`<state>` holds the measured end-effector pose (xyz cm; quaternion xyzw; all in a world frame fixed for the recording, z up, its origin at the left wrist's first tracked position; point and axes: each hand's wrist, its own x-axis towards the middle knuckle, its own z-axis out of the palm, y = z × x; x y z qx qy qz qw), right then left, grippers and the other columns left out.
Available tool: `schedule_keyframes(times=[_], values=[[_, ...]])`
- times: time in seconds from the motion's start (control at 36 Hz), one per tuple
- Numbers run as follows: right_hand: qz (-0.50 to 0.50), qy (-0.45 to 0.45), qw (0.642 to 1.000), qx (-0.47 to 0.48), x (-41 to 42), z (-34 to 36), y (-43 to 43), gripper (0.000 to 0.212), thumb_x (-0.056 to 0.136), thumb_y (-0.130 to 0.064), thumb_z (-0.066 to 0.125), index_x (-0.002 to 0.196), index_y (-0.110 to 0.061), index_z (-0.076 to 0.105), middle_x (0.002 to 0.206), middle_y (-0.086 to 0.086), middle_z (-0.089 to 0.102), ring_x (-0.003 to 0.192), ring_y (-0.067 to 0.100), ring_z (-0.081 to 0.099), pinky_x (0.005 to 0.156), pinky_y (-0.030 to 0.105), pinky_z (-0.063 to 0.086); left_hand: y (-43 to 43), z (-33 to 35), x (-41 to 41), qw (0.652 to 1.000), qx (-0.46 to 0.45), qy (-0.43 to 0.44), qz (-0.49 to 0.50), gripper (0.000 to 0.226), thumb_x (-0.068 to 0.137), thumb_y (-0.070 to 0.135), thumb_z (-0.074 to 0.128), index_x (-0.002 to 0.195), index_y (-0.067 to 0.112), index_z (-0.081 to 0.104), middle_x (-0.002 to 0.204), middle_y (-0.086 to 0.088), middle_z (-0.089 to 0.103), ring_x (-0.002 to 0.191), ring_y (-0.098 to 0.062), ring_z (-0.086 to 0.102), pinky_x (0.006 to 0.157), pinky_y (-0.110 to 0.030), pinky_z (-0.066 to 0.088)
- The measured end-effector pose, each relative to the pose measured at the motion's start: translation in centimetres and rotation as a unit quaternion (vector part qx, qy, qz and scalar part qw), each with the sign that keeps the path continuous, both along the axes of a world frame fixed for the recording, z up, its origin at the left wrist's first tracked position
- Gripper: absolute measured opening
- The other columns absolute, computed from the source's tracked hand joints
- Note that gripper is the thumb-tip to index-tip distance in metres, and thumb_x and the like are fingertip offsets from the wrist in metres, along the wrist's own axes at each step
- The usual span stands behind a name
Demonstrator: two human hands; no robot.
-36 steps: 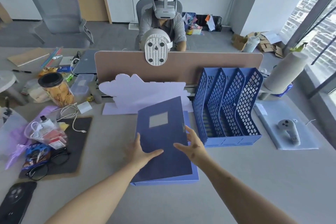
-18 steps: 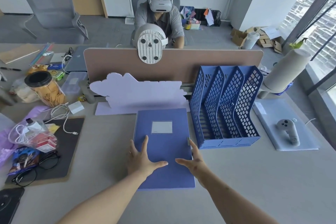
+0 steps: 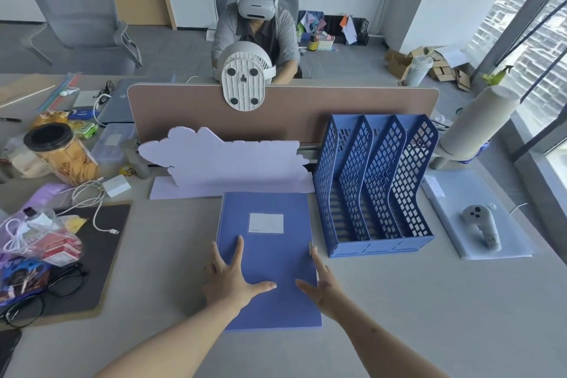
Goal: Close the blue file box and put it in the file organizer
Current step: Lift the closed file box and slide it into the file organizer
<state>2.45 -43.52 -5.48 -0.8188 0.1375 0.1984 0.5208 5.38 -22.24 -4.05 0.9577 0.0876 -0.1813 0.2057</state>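
The blue file box [image 3: 267, 258] lies flat on the grey desk [image 3: 429, 301] with its lid down, its white label [image 3: 265, 223] facing up. It sits just to the left of the blue file organizer [image 3: 374, 184], close to it but not touching, and its far edge lies just in front of the base of the pale lilac cloud-shaped board [image 3: 227, 159]. The left hand [image 3: 228, 278] rests palm-down on the near left part of the box cover, fingers spread wide and flat, thumb stretched toward the middle of the cover; it grips nothing. The right hand [image 3: 322, 285] is at the box's right edge, fingers extended and open, the thumb lying on the cover and the fingertips reaching up along the edge near a small metal clasp [image 3: 310, 247]; whether the fingers press on the edge cannot be told. The organizer stands upright with three open mesh slots, all without files. To the right of the organizer a grey handheld controller [image 3: 481, 224] lies on a pale mat [image 3: 454, 193]. Well to the left of the box, a dark pad [image 3: 101, 255] carries a pair of glasses [image 3: 66, 281] and a white cable [image 3: 92, 202].
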Motion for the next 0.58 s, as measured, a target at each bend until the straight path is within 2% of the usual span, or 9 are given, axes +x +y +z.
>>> schedule_keyframes(times=[0.14, 0.19, 0.25, 0.33, 0.42, 0.5, 0.58], values=[[0.002, -0.010, 1.000, -0.020, -0.5, -1.4, -0.1, 0.081, 0.091, -0.024, 0.058, 0.148, -0.051, 0.005, 0.147, -0.024, 0.021, 0.133, -0.002, 0.026, 0.112, 0.024, 0.023, 0.1, 0.3, 0.0, 1.000, -0.008, 0.008, 0.008, 0.138, 0.036, 0.096, 0.060, 0.146, 0.057, -0.014, 0.163, -0.005, -0.021, 0.145, -0.042, 0.022, 0.094, -0.050, 0.053], [-0.001, 0.002, 1.000, -0.019, -0.2, -1.2, 0.0, 0.073, 0.096, -0.018, 0.049, 0.148, -0.046, 0.007, 0.146, -0.023, 0.022, 0.139, 0.008, 0.027, 0.114, 0.027, 0.021, 0.4, 0.2, 0.1, 1.000, -0.017, 0.011, 0.013, 0.139, 0.031, 0.096, 0.060, 0.143, 0.060, -0.015, 0.163, -0.003, -0.023, 0.142, -0.042, 0.029, 0.090, -0.051, 0.055], [-0.065, 0.023, 0.997, 0.022, 0.1, -0.9, 0.7, 0.065, 0.099, -0.013, 0.041, 0.151, -0.036, 0.010, 0.150, -0.015, 0.026, 0.144, 0.019, 0.026, 0.114, 0.029, 0.020, 0.6, 0.2, 0.2, 0.999, -0.040, 0.015, 0.017, 0.141, 0.028, 0.094, 0.063, 0.141, 0.063, -0.014, 0.163, 0.001, -0.023, 0.141, -0.041, 0.032, 0.087, -0.050, 0.057], [-0.166, 0.057, 0.980, 0.093, -0.5, -0.4, 2.0, 0.061, 0.101, -0.015, 0.040, 0.153, -0.024, 0.011, 0.156, 0.001, 0.027, 0.145, 0.020, 0.026, 0.115, 0.031, 0.020, 1.1, 1.0, 0.1, 0.997, -0.073, 0.012, 0.022, 0.137, 0.038, 0.083, 0.075, 0.146, 0.060, -0.005, 0.165, 0.002, -0.020, 0.145, -0.040, 0.025, 0.089, -0.043, 0.056], [-0.160, 0.061, 0.981, 0.091, -1.5, -1.2, 2.8, 0.056, 0.099, -0.026, 0.043, 0.151, -0.026, 0.022, 0.154, 0.000, 0.033, 0.139, 0.020, 0.036, 0.118, 0.038, 0.025, 2.0, 1.4, -0.3, 0.995, -0.094, -0.001, 0.028, 0.131, 0.048, 0.070, 0.084, 0.150, 0.056, 0.002, 0.166, 0.001, -0.016, 0.148, -0.037, 0.020, 0.079, -0.032, 0.052], [-0.146, 0.052, 0.984, 0.091, -1.7, -1.0, 3.2, 0.047, 0.094, -0.035, 0.046, 0.140, -0.024, 0.041, 0.141, 0.006, 0.042, 0.126, 0.021, 0.048, 0.112, 0.046, 0.036, 3.3, 1.0, -1.2, 0.992, -0.122, -0.009, 0.035, 0.131, 0.048, 0.067, 0.087, 0.148, 0.059, 0.003, 0.166, 0.002, -0.015, 0.149, -0.037, 0.021, 0.087, -0.036, 0.053], [-0.141, 0.023, 0.985, 0.092, -1.3, 1.1, 3.4, 0.042, 0.089, -0.046, 0.048, 0.126, -0.027, 0.047, 0.132, 0.006, 0.045, 0.116, 0.019, 0.054, 0.106, 0.047, 0.042, 4.5, 0.8, -1.9, 0.983, -0.175, -0.033, 0.045, 0.130, 0.045, 0.066, 0.087, 0.145, 0.065, 0.003, 0.165, 0.004, -0.016, 0.150, -0.034, 0.019, 0.099, -0.042, 0.048]])
